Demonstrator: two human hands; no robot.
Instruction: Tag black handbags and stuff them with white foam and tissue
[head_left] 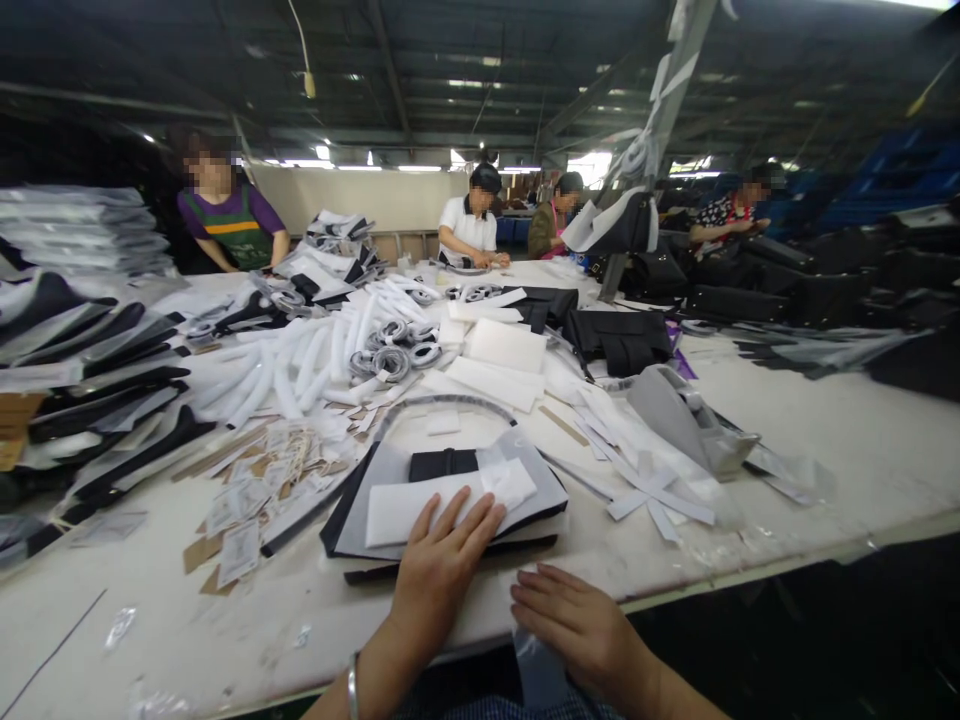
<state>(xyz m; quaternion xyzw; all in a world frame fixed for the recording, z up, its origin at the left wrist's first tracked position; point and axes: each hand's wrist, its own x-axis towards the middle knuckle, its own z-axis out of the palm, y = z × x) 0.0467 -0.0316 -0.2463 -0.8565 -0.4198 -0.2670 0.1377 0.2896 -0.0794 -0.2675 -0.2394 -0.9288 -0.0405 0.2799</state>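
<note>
A black handbag (337, 535) lies flat at the table's front, its wrapped handle (450, 400) arching away from me. Translucent sheeting (540, 465) covers much of its face, and a folded white foam piece (390, 512) rests on top. My left hand (442, 550) lies spread on the foam and the bag, fingers apart. To the right, my right hand (570, 615) is at the table edge, fingers stretched out, beside a clear plastic piece (538, 668) hanging over the edge. Whether that hand touches the plastic, I cannot tell.
Left of the bag lie paper tags (240, 550). Behind are foam tubes (300, 360), wrapped rings (391, 360) and white sheets (506, 345). Grey-wrapped parts (675, 420) and strips (660, 495) lie right. Black pieces (135, 430) are stacked left. Several people stand or sit beyond.
</note>
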